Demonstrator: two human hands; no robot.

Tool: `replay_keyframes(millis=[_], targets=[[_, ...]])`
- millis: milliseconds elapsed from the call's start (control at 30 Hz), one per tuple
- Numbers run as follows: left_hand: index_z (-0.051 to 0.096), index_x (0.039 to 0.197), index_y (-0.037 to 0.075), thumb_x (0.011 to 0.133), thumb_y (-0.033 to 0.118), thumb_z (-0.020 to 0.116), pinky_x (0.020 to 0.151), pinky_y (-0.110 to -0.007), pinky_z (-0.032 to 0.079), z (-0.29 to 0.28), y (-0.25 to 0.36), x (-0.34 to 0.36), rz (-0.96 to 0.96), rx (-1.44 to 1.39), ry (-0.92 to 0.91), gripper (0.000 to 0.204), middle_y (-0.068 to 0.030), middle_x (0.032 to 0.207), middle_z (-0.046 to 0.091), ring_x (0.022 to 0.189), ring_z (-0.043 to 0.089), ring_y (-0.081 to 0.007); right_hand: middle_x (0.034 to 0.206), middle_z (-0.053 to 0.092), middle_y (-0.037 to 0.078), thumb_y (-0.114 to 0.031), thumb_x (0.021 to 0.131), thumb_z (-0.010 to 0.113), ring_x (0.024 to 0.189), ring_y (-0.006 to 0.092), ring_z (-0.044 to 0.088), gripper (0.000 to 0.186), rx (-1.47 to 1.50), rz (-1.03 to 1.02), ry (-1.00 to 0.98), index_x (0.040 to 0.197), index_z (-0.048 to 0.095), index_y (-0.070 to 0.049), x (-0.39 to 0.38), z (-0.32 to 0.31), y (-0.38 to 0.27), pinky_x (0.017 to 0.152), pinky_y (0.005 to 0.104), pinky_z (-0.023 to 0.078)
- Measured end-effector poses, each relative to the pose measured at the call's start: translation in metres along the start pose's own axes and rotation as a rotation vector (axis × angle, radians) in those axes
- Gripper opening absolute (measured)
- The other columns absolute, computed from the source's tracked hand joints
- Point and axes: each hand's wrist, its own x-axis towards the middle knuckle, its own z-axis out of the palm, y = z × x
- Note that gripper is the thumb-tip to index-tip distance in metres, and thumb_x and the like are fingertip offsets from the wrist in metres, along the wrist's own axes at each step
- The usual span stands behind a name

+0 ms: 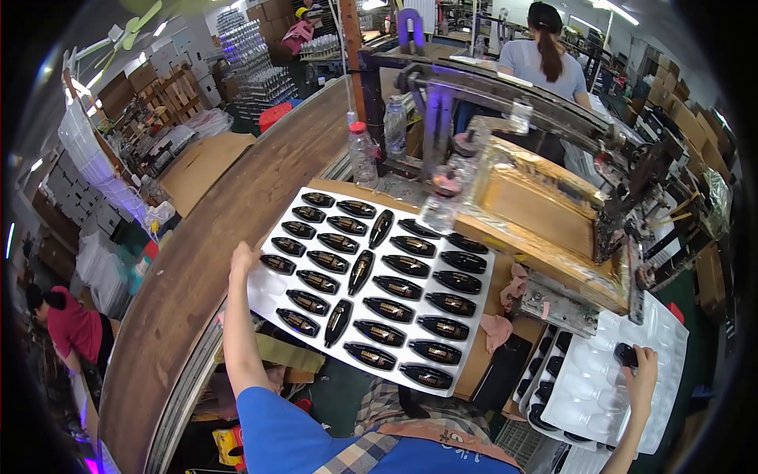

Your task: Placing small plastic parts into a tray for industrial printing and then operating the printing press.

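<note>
Many black bottles (397, 287) lie in rows on a big white tray (265, 289). The left hand (243, 258) is at its left edge; I cannot tell how tight its fingers are. The right hand (643, 370) has its fingers nearly closed on one bottle (624, 353) over the side tray (670, 338).

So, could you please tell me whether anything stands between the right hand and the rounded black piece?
Nothing visible does; the right hand appears to touch the black piece over the white, moulded tray.
</note>
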Motion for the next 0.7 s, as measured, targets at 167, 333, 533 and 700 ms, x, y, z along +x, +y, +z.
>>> replay_keyframes(millis=[167, 333, 533, 700], targets=[[0.052, 0.101, 0.002, 0.080, 0.024, 0.059, 0.069, -0.041, 0.046, -0.005, 0.122, -0.050, 0.325, -0.100, 0.175, 0.031, -0.0202, 0.087, 0.060, 0.081, 0.059, -0.0343, 0.104, 0.051, 0.011, 0.001, 0.064, 0.063, 0.085, 0.0170, 0.052, 0.050, 0.496, 0.368, 0.084, 0.112, 0.048, -0.003, -0.006, -0.007, -0.011, 0.062, 0.0243, 0.041], [0.054, 0.102, 0.000, 0.078, 0.011, 0.055, 0.077, -0.036, 0.044, 0.045, 0.287, -0.161, 0.990, -0.751, -0.431, 0.027, -0.0172, 0.094, 0.058, 0.088, 0.056, -0.0292, 0.114, 0.048, 0.005, -0.014, 0.062, 0.072, 0.091, 0.0123, 0.049, 0.061, 0.884, 0.033, 0.186, 0.117, 0.047, -0.005, 0.009, -0.006, -0.046, 0.061, 0.0222, 0.039], [0.055, 0.096, 0.002, 0.080, 0.014, 0.056, 0.077, -0.031, 0.044, 0.094, 0.420, -0.222, 1.568, -0.896, -0.044, 0.020, -0.0067, 0.092, 0.059, 0.087, 0.056, -0.0168, 0.109, 0.053, 0.008, -0.020, 0.064, 0.075, 0.097, 0.0153, 0.049, 0.057, 0.877, -0.037, 0.097, 0.112, 0.051, -0.003, 0.041, -0.013, -0.097, 0.076, 0.0272, 0.041], [0.056, 0.095, 0.001, 0.082, 0.015, 0.057, 0.072, -0.025, 0.044, 0.066, 0.436, -0.232, 1.198, -1.158, -0.544, 0.019, -0.0017, 0.086, 0.058, 0.080, 0.054, -0.0099, 0.105, 0.056, 0.010, -0.025, 0.069, 0.073, 0.100, 0.0190, 0.050, 0.051, 0.966, -0.179, 0.179, 0.109, 0.053, -0.002, 0.074, -0.014, -0.145, 0.086, 0.0300, 0.039]])
